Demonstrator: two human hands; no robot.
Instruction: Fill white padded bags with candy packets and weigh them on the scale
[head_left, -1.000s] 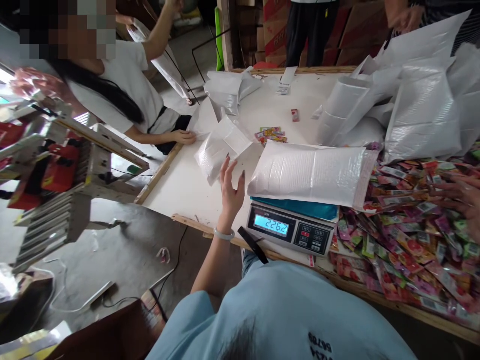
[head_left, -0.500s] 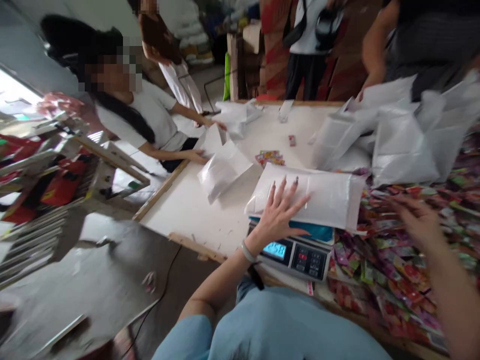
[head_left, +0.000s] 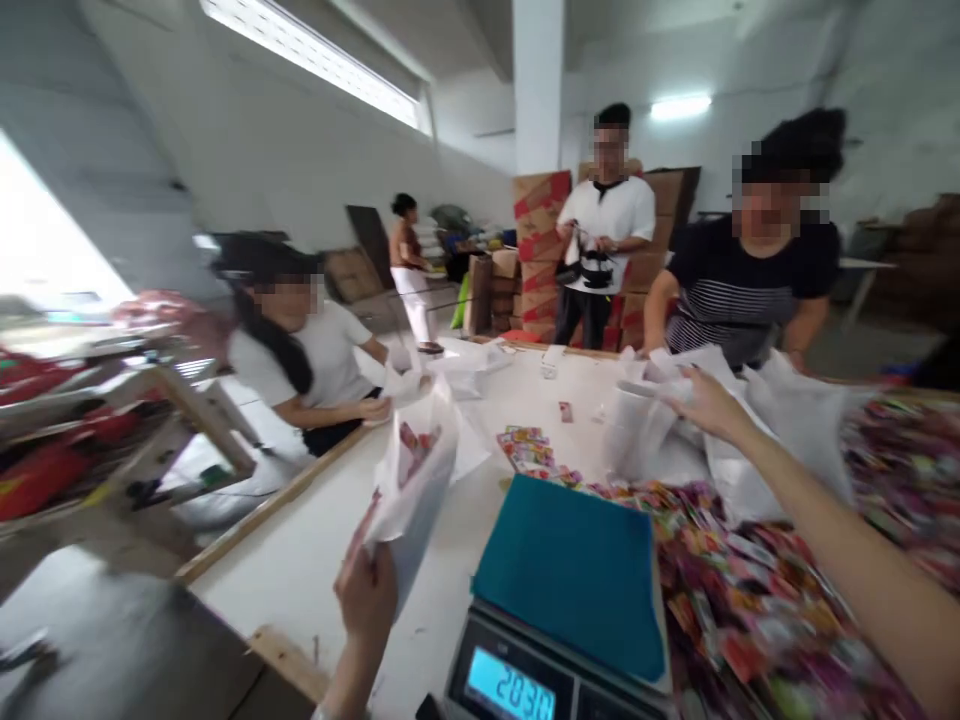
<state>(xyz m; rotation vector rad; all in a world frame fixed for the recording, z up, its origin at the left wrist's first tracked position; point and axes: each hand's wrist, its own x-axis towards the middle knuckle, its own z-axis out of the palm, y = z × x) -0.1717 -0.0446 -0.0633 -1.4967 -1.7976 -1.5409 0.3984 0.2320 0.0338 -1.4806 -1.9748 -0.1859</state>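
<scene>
Open tabletop (head_left: 277, 560) beside left hand (head_left: 366, 585)

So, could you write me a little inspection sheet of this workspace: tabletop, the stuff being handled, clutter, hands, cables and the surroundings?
Surface: white tabletop with wooden edging, a bit scuffed.
Things in hand: open white bag, tilted, with red packets inside.
Nearby things: scale with teal top, display lit, digits blurred; white bags beyond it; loose pile of colourful packets beside it.
Clutter: lone red packet; white slip.
Grippers: none, just bare hands. Left hand grips the open white bag; right hand is at the white bags, grasp unclear.
Cables: none clearly seen.
Surroundings: four other people; stacked cartons; lit ceiling lamp.
</scene>
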